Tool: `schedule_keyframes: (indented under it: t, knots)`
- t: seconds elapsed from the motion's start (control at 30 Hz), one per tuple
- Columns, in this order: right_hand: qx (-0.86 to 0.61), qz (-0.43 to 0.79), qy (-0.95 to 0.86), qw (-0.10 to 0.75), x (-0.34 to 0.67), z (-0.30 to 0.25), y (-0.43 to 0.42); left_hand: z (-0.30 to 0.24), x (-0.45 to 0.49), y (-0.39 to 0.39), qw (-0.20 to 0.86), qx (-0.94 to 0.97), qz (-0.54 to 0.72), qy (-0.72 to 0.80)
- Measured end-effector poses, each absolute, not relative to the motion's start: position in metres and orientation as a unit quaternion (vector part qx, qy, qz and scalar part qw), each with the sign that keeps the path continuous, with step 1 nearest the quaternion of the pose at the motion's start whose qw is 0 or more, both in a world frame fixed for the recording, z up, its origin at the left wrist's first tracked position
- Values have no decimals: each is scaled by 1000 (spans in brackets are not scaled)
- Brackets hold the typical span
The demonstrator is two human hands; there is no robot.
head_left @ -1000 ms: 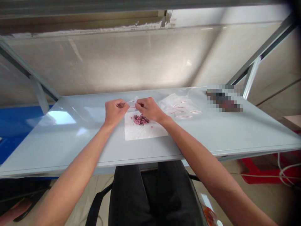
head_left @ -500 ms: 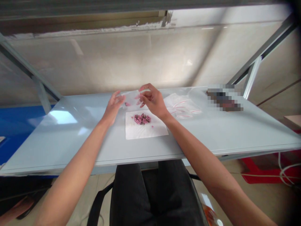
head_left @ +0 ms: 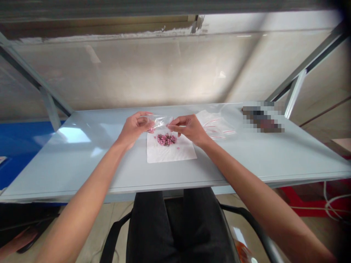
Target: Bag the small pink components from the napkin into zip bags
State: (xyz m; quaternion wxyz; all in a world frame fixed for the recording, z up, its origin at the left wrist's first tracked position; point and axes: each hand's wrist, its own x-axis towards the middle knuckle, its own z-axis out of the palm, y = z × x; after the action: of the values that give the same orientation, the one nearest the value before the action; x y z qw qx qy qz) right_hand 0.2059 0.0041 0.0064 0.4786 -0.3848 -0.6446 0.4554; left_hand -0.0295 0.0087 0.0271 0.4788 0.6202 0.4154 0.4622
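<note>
While your left hand (head_left: 138,122) and right hand (head_left: 189,128) are pinched closed on a clear plastic bag (head_left: 161,121), pink pieces (head_left: 151,130) apparently inside, small pink-and-dark beads (head_left: 166,140) lie unbagged on a white sheet (head_left: 164,156), mid-frame.

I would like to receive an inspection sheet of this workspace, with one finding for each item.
Surface: pale table, bright glare on its left part.
Job's things: clear bag between the hands; pink and dark pieces on a white sheet; red-lined bags to the right.
Clutter: pixelated item at far right, unidentifiable.
Hands: left hand and right hand both hold the clear bag.
Cables: pale cable below the table's right end.
Surroundings: wall behind; blue surface at left.
</note>
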Motion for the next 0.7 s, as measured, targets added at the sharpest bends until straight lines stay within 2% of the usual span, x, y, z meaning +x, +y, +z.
schedule_keyframes:
  t: [0.3,0.47,0.7]
  knots:
    - [-357,523,-636,440,213,-8,-12,21,-38,-10,438,669,400,447]
    - [-357,520,-627,456,209,-15,-13,18,-38,-13,403,683,416,445]
    - [-367,519,-615,468,210,-20,-13,16,-36,-16,422,664,455,418]
